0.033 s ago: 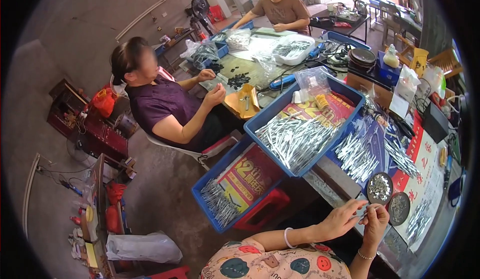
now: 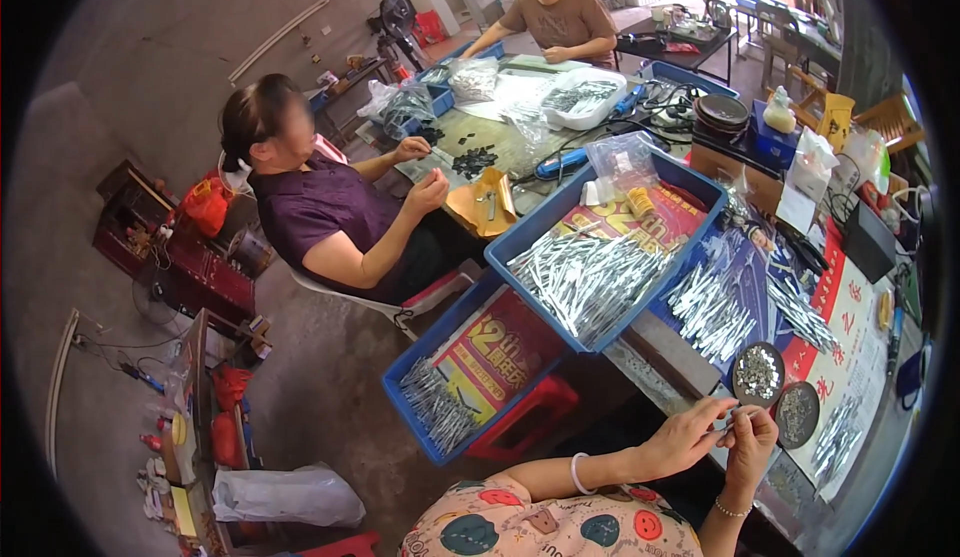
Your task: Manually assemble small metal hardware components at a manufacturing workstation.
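Note:
My left hand (image 2: 686, 440) and my right hand (image 2: 750, 445) meet at the near edge of the bench, fingers pinched together. Between the fingertips is a small part, mostly hidden and too small to name. Just beyond them are two round dark dishes: one dish (image 2: 758, 346) with small shiny metal pieces, the other dish (image 2: 815, 413) with finer grey pieces. Thin silvery metal strips (image 2: 712, 309) lie in a pile past the dishes, and more strips (image 2: 838, 439) rest on printed paper to the right.
A blue tray (image 2: 499, 263) heaped with metal strips overhangs the bench's left edge; a lower blue tray (image 2: 395, 393) sits beneath it. A person in purple (image 2: 330, 197) works at the left, another in brown (image 2: 570, 19) at the far side. A black box (image 2: 868, 243) stands right.

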Demonstrator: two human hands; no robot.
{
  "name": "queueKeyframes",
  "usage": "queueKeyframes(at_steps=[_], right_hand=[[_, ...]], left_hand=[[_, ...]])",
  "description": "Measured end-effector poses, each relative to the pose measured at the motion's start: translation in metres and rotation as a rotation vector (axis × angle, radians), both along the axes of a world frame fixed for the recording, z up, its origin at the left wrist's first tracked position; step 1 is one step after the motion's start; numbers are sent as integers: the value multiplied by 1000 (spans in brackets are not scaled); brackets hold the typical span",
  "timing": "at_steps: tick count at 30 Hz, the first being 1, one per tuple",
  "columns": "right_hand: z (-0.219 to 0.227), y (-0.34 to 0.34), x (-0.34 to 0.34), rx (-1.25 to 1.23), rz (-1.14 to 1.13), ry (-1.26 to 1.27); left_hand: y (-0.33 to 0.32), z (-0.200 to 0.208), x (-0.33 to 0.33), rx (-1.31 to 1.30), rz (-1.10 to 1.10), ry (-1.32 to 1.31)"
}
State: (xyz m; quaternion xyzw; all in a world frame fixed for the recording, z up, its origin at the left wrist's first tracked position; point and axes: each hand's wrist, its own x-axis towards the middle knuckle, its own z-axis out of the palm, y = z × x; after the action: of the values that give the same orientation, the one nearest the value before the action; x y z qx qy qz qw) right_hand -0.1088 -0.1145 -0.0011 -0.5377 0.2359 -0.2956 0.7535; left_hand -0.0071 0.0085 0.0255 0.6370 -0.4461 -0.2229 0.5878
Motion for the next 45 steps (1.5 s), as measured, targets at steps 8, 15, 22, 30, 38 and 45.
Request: queueKeyframes(at_steps=[8,15,22,30,38,45], right_hand=[[8,-14,32,-107,25,272],[-2,-38,27,348,98,33],[-16,-37,25,351,101,34],[1,-30,46,74,81,206],[-24,-21,41,-64,-106,123],[-13,-14,62,-141,-152,-28]], left_hand=[[-25,-1,22,180,-49,177],[-50,-10,34,174,-240,624],[-46,-21,33,202,-250,772],[-38,-21,40,244,-77,442],[-49,-36,29,251,54,62],[-46,-31,33,10,242,-462]])
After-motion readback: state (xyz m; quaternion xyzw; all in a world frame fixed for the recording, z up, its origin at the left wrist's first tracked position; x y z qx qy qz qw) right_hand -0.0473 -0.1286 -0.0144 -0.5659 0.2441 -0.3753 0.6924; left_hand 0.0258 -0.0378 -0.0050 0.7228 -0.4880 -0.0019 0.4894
